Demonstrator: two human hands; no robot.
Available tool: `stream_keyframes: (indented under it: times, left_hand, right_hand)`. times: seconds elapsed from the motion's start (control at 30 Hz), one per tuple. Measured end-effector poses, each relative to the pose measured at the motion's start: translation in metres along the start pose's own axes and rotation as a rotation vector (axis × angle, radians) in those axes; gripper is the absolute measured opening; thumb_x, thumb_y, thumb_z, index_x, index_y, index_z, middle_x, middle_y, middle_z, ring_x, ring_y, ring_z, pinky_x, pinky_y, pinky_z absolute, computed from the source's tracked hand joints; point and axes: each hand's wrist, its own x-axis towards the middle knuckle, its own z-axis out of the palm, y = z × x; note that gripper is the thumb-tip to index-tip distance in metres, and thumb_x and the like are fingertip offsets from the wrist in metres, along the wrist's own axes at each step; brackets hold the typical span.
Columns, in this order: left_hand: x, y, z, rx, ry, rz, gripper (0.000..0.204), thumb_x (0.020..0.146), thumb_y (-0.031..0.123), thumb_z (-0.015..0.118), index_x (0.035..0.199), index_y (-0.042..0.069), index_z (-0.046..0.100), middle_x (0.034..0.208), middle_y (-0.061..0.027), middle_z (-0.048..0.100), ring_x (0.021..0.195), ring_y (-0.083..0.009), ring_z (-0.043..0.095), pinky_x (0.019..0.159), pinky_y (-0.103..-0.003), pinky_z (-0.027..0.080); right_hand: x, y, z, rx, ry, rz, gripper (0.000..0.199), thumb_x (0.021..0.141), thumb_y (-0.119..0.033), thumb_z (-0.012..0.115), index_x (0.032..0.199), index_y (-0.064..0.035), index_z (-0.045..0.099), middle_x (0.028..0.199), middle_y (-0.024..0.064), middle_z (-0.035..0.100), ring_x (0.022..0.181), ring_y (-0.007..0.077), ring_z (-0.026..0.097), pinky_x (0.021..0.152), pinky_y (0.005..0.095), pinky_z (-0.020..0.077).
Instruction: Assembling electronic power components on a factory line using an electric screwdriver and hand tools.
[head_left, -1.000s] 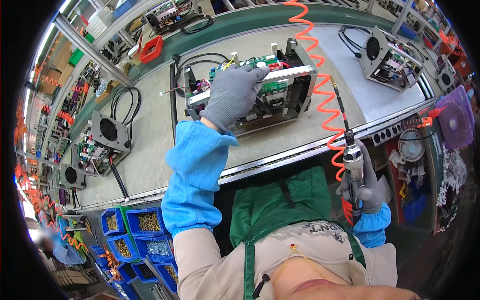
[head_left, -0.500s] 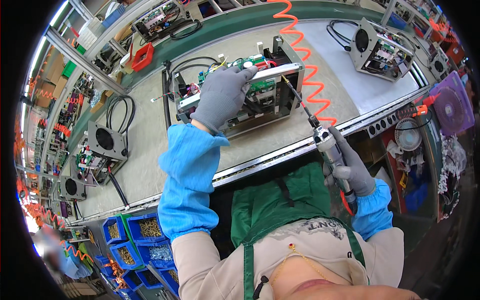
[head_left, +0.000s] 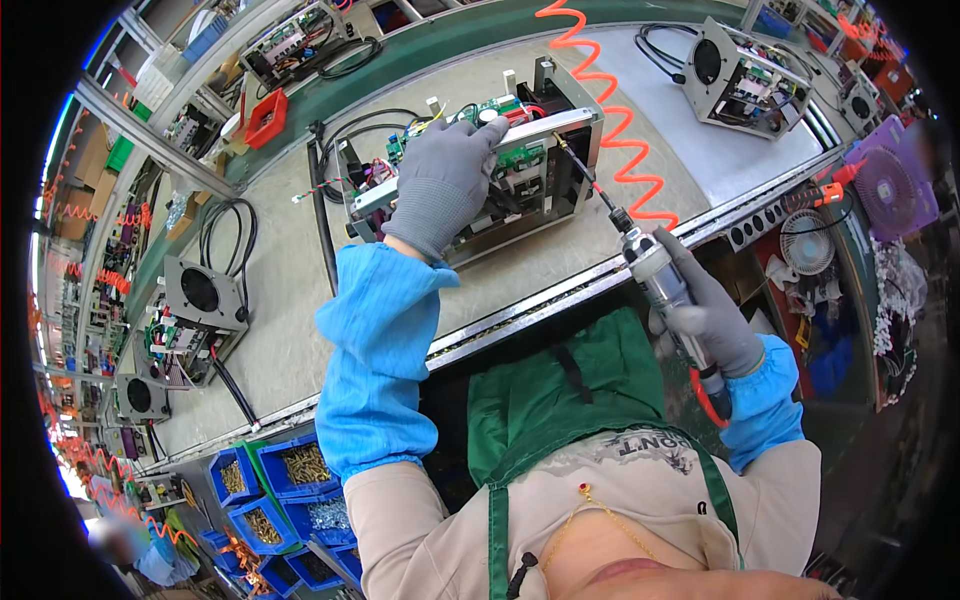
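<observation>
My gloved left hand (head_left: 440,185) reaches over the near side of an open metal chassis (head_left: 570,205), its fingers curled over the silver top rail (head_left: 545,127). Green circuit boards (head_left: 520,158) and coloured wires show inside the chassis; my hand hides part of them. In my gloved right hand (head_left: 715,315) is a silver air screwdriver (head_left: 655,270), held slanting up and to the left with my fingers wrapped round its body. Its long bit (head_left: 580,168) meets the chassis near the right end of the rail, though actual contact is too small to make out.
An orange coiled hose (head_left: 625,140) hangs right of the chassis. Similar units with fans stand at left (head_left: 205,290) and far right (head_left: 740,80). Blue bins (head_left: 295,470) of screws sit below the bench's left edge. A red tray (head_left: 266,118) lies at the back.
The whole view has shifted slightly, with the bench higher in the picture. My right hand and the screwdriver's rear end have swung a little to the right; my left hand keeps its place on the chassis.
</observation>
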Motion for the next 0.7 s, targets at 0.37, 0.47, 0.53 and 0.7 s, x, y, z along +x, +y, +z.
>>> stream_keyframes:
  times: [0.37, 0.47, 0.53, 0.7]
  left_hand:
    - [-0.004, 0.004, 0.002, 0.185, 0.045, -0.064, 0.042, 0.081, 0.028, 0.065, 0.122, 0.02, 0.06, 0.102, -0.0081, 0.062, 0.095, -0.0293, 0.056, 0.078, -0.045, 0.046]
    - [-0.012, 0.011, 0.001, 0.357, 0.285, -0.22, 0.053, 0.075, 0.04, 0.068, 0.123, 0.019, 0.059, 0.111, -0.0063, 0.058, 0.103, -0.0281, 0.053, 0.084, -0.049, 0.041]
    - [-0.025, 0.009, 0.006, 0.308, 0.139, -0.391, 0.055, 0.073, 0.046, 0.066, 0.119, 0.016, 0.06, 0.11, -0.0077, 0.056, 0.104, -0.0269, 0.051, 0.083, -0.047, 0.04]
    - [-0.038, 0.014, 0.02, 0.19, 0.412, -0.254, 0.051, 0.078, 0.028, 0.061, 0.127, 0.016, 0.053, 0.13, -0.0183, 0.047, 0.117, -0.0407, 0.045, 0.097, -0.056, 0.034]
  right_hand:
    - [-0.009, -0.03, 0.034, 0.459, -0.05, 0.033, 0.081, 0.08, -0.035, 0.06, 0.149, -0.0187, 0.022, 0.084, 0.0113, 0.057, 0.056, 0.0161, 0.058, 0.059, 0.0351, 0.0559]
    - [0.004, -0.007, 0.031, 0.419, -0.081, -0.045, 0.086, 0.077, -0.032, 0.061, 0.15, -0.017, 0.017, 0.083, 0.0105, 0.057, 0.056, 0.0158, 0.058, 0.064, 0.0334, 0.0565]
    - [0.011, 0.006, 0.03, 0.44, -0.067, -0.117, 0.087, 0.08, -0.032, 0.061, 0.151, -0.0168, 0.014, 0.082, 0.01, 0.057, 0.056, 0.0158, 0.058, 0.067, 0.0346, 0.0568]
    - [0.009, 0.032, 0.029, 0.578, -0.044, -0.161, 0.072, 0.088, -0.031, 0.058, 0.146, -0.0084, 0.023, 0.085, 0.0144, 0.059, 0.053, 0.0163, 0.059, 0.067, 0.0374, 0.0574]
